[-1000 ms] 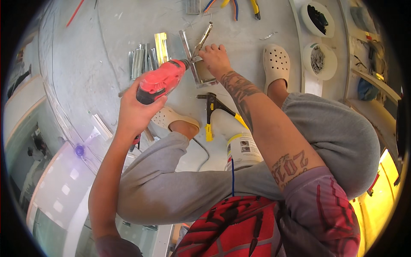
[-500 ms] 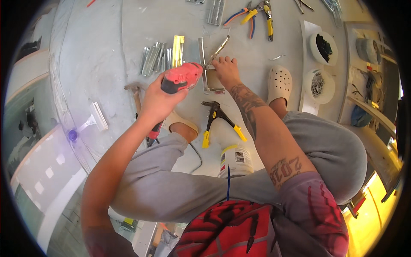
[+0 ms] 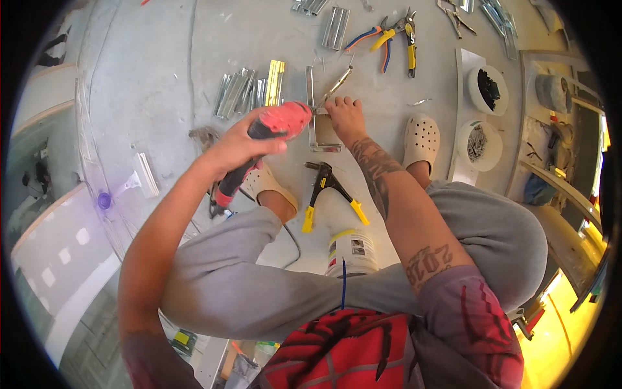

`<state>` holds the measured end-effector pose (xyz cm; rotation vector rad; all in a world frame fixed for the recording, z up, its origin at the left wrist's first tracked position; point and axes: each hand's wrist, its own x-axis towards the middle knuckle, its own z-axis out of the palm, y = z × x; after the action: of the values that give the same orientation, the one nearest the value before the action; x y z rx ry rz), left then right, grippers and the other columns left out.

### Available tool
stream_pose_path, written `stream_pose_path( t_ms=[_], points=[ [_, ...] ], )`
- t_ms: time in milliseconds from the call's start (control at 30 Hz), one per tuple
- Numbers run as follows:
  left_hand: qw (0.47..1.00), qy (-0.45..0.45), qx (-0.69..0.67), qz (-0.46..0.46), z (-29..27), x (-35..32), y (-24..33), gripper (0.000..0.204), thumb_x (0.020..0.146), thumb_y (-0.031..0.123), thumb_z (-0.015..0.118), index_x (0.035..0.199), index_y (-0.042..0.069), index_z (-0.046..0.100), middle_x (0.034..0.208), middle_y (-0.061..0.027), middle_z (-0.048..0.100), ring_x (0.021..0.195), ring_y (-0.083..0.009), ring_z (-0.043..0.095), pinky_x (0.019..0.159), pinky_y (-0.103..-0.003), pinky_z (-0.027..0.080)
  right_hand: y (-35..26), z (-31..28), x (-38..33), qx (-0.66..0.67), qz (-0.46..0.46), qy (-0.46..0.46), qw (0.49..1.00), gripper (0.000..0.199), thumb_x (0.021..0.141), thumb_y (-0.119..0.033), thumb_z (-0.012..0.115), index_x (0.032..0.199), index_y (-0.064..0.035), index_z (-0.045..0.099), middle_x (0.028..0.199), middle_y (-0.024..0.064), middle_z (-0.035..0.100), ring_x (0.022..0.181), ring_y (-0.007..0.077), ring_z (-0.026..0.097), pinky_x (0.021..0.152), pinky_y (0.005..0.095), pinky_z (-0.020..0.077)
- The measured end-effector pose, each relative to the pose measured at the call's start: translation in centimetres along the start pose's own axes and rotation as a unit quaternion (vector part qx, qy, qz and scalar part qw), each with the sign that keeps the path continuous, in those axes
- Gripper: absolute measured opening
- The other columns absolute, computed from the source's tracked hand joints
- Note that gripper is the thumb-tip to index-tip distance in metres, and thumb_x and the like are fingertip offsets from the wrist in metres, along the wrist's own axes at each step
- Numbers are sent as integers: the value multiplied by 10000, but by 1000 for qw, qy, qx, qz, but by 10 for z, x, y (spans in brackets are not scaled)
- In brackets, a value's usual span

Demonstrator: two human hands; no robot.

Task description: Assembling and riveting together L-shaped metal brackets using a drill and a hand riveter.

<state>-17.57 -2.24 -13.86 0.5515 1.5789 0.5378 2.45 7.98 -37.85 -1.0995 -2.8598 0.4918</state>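
left hand (image 3: 249,144) wrapped around the red-and-black drill (image 3: 284,122), nose pointing at the metal frame (image 3: 326,148). right hand (image 3: 348,118) at the frame's crossbar, fingers bent; can't tell if gripping or just pressing. frame lies on the floor (image 3: 382,97) ahead of the feet, between the hands, with a clamp (image 3: 338,81) at the joint, handles sticking out up and right.

handling, my guess: drill is rigid, probably fairly heavy, could tip if held loosely; best held round the grip, palm behind, clear of the nose. frame looks thin and light, stiff along its length but likely to bend or twist at the corners; smooth metal, so may skid on the floor. edges probably sharp: hold the flat faces near the clamp, fingers off cut ends and away from the drill nose. clamp looks solid, okay as a handle for steadying.

nearby: metal strips (image 3: 236,91) left of the frame, rivet tool (image 3: 326,177) nearer the body.
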Motion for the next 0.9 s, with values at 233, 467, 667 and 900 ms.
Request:
stream_pose_path(
  t_ms=[233,467,667,900],
  points=[
    [987,-79,-119,-68,-50,-29,3,542,808,212,726,1268,37,499,921,-114,637,612,-144,602,532,-278,509,4,5,7,-29,-5,-27,999,177,827,-170,640,1003,-188,631,961,54,619,964,255,576,818,426,402],
    [981,98,-168,19,-116,-199,-90,870,654,336,770,1376,-13,433,996,-145,609,642,-157,605,615,-279,504,12,-1,4,-6,-2,-47,999,290,830,-245,688,1098,-170,607,1035,83,616,1040,280,560,876,451,395],
    [854,423,-301,27,-11,-287,-232,788,738,160,704,1449,41,384,1100,-118,584,902,-229,611,815,-347,504,9,-29,1,-59,-49,-30,997,525,751,-206,720,1232,-94,539,1143,148,579,1132,316,525,946,480,398],
    [838,524,4,-149,186,-226,-452,1031,591,117,773,1495,360,340,1113,-242,513,905,-441,597,801,-496,508,146,-144,37,-5,-131,-285,950,473,862,-334,685,1235,-55,604,965,136,689,769,243,649,721,373,529]
  ],
)
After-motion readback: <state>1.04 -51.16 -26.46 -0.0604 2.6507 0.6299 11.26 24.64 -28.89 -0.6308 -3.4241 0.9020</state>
